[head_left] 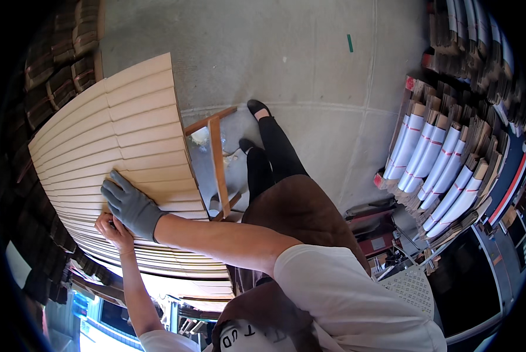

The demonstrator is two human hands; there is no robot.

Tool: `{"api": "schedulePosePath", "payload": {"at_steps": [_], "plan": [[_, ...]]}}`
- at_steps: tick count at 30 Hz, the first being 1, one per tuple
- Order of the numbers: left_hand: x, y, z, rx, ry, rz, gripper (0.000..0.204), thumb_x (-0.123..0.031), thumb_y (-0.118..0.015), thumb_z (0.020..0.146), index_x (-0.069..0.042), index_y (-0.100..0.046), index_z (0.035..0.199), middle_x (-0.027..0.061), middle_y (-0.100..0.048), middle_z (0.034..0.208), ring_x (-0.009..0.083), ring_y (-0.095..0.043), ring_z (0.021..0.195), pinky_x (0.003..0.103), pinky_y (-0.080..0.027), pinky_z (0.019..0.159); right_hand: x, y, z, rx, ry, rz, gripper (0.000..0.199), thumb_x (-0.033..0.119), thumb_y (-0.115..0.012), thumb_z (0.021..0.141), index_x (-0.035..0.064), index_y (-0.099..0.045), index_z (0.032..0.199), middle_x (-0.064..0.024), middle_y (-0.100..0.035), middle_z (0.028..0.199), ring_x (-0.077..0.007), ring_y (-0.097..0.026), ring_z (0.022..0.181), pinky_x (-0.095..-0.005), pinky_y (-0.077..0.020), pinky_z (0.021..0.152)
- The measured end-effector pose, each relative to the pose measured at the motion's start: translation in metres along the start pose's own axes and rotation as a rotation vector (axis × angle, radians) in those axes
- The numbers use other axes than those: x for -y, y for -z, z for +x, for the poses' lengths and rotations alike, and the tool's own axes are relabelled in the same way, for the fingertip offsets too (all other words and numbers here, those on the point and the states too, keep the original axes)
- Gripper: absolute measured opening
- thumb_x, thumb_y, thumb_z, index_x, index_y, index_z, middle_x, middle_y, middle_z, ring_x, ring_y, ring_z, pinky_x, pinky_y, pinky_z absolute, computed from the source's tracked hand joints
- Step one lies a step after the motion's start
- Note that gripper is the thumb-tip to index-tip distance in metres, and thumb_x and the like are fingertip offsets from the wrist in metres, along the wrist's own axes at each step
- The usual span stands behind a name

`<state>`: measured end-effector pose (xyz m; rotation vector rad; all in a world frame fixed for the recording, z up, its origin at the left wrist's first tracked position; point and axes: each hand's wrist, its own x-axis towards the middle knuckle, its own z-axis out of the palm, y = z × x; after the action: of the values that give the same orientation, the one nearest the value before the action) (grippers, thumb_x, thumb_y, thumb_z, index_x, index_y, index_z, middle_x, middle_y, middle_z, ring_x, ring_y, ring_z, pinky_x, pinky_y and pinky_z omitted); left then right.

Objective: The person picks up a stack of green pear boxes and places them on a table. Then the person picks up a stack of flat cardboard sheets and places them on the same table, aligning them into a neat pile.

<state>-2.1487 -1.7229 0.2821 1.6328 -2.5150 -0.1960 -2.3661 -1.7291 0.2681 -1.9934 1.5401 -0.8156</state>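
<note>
A wide row of flat tan cardboard sheets (145, 117) lies overlapped like shingles, fanning out on the left. My right hand (132, 206), in a grey glove, rests on the sheets with its fingers stretched out. Just below it is my bare left hand (116, 232), its fingers curled at the sheet edges near the glove's wrist. A small dark spot shows by the left fingertips; what they grip is too small to make out. My right forearm crosses over the near part of the row.
A wooden frame leg (217, 158) stands beside the cardboard, close to my feet (258, 108). Bundles of folded cardboard with white wrapping (430, 158) are stacked on the right. Darker cardboard stacks (54, 76) line the left. A green strip (349, 43) lies on the concrete floor (298, 58).
</note>
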Motion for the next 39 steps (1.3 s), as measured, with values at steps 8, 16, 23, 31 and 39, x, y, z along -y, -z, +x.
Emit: {"api": "schedulePosePath", "payload": {"at_steps": [8,16,23,31,39], "plan": [[-0.003,-0.001,-0.016,-0.037,0.085,-0.037,0.008,-0.007,-0.066,0.092,-0.003,-0.059,0.093,0.0196,-0.06,0.106,0.0378,-0.053,0.103,0.049,-0.042,0.093,0.0,-0.008,-0.016,-0.055,0.077,0.005,0.034,0.028,-0.058,0.088,0.0101,-0.077,0.11,-0.0142,-0.063,0.135,-0.0363,-0.046,0.139,-0.0639,-0.0163,0.124],[-0.026,0.013,-0.01,-0.07,-0.066,-0.155,0.017,-0.015,-0.076,0.084,-0.008,-0.065,0.095,0.012,-0.062,0.103,0.0356,-0.056,0.1,0.048,-0.043,0.091,-0.011,0.015,-0.021,0.128,0.242,-0.023,0.044,0.024,-0.068,0.087,0.0094,-0.062,0.128,-0.0151,-0.051,0.146,-0.0351,-0.04,0.14,-0.0635,-0.0227,0.12],[-0.027,0.017,-0.024,-0.038,-0.17,-0.313,0.018,-0.017,-0.078,0.083,-0.009,-0.067,0.094,0.0083,-0.062,0.104,0.0315,-0.057,0.101,0.043,-0.046,0.092,-0.013,0.021,-0.022,0.241,0.368,-0.188,0.046,0.023,-0.066,0.092,0.0076,-0.058,0.135,-0.0154,-0.049,0.147,-0.0347,-0.038,0.141,-0.0605,-0.0242,0.119],[-0.028,0.02,-0.023,-0.021,-0.221,-0.315,0.024,-0.018,-0.08,0.081,-0.01,-0.066,0.099,0.0066,-0.061,0.106,0.0304,-0.057,0.101,0.044,-0.046,0.094,-0.034,0.041,-0.016,0.39,0.351,0.019,0.048,0.024,-0.069,0.09,0.0071,-0.058,0.134,-0.0173,-0.048,0.148,-0.0359,-0.039,0.142,-0.0596,-0.0247,0.12],[-0.026,0.021,-0.016,0.06,-0.221,-0.357,0.026,-0.024,-0.081,0.079,-0.011,-0.065,0.095,0.0057,-0.059,0.098,0.0289,-0.057,0.101,0.042,-0.045,0.092,-0.008,0.033,-0.024,0.309,0.36,-0.212,0.057,0.03,-0.077,0.081,0.0102,-0.06,0.132,-0.0163,-0.049,0.144,-0.0383,-0.043,0.136,-0.0581,-0.0293,0.117]]}}
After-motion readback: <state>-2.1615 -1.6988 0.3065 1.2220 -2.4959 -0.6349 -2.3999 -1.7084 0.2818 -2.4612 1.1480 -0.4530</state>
